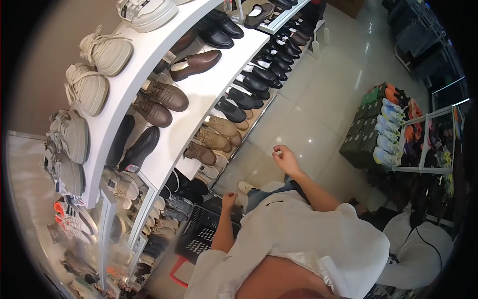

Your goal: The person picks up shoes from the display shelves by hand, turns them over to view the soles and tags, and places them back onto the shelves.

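My right hand (286, 160) is held out over the tiled floor, its fingers loosely bent with a small gap between fingertips and thumb. Nothing shows in its grasp. Lower and to the left, my left hand (229, 200) is curled closed beside the black plastic basket (196, 236), apparently above its edge, with no object visible in it. Nearest to my hands on the shelves are tan lace-up shoes (219, 130) and a brown shoe (200, 153). Brown leather lace-ups (167, 97) and a brown loafer (195, 65) stand on the white shelf (209, 89) above.
Off-white sneakers (105, 52) line the upper shelf. A red handle (178, 270) shows by the basket. On the right, stacked dark green shoeboxes (359, 132) adjoin a rack of bright sports shoes (387, 139). A person in a white top (420, 244) is close at the lower right.
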Demonstrator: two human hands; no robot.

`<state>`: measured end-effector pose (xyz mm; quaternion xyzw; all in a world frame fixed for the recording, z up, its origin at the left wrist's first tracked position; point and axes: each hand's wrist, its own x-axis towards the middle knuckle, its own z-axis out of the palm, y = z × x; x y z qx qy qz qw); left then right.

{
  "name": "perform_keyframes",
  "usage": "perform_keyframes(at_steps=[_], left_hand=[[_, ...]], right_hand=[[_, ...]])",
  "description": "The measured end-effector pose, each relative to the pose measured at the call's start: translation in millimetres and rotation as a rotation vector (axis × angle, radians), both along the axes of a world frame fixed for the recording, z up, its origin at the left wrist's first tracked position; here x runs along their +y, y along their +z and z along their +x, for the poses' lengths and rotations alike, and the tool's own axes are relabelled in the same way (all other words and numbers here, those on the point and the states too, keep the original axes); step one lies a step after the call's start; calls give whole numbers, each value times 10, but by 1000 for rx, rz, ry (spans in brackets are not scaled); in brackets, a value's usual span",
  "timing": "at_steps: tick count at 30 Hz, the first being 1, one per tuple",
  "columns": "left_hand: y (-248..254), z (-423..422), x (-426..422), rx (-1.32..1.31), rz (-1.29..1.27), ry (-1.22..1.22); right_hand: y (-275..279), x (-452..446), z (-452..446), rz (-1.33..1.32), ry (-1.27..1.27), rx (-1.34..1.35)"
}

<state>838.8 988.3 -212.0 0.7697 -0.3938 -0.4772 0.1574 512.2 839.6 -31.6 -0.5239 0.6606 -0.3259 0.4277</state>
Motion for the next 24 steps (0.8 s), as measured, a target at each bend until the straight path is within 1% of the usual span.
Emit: perform_keyframes(at_steps=[1, 2, 3, 4, 6, 7, 8, 9, 10, 12, 13, 14, 16, 17, 19, 20, 22, 24], left_hand=[[-119, 59, 13, -24, -13, 7], [15, 59, -35, 13, 281, 115], [-352, 215, 81, 87, 337, 253], [-277, 95, 56, 86, 334, 276], [56, -202, -49, 75, 344, 703], [191, -383, -121, 71, 339, 708], [309, -613, -185, 120, 266, 667], [389, -839, -248, 172, 194, 625], [356, -1008, -302, 176, 189, 628], [205, -1297, -318, 100, 240, 517], [105, -1407, -338, 130, 311, 517], [26, -1482, -327, 130, 309, 511], [99, -1745, -457, 221, 398, 323], [157, -1857, -550, 224, 395, 309], [229, -2038, -739, 77, 454, 205], [233, -2136, -920, 84, 448, 194], [24, -2237, -1230, 32, 539, 215], [-207, -2315, -1712, 81, 605, 192]], right_hand=[[-42, -56, -178, -18, 45, 31], [-67, -103, -365, -20, 66, 26], [-80, -142, -556, 10, 59, 19], [-101, -186, -738, 40, 49, 11], [-170, -259, -1175, 83, 93, 37], [-214, -305, -1389, 122, 114, 68], [-312, -333, -1596, 119, 118, 66], [-448, -349, -1805, 84, 136, 127], [-484, -392, -1992, 48, 152, 190], [-524, -452, -2321, 50, 140, 219], [-519, -512, -2420, 52, 120, 243], [-518, -561, -2509, 51, 113, 242], [-466, -673, -2703, 44, 76, 271], [-447, -732, -2776, 41, 63, 275], [-399, -838, -2864, 41, 8, 219], [-370, -916, -2918, 35, -2, 227], [-251, -1045, -3010, 89, -51, 188], [-294, -1241, -3147, 80, -55, 209]])
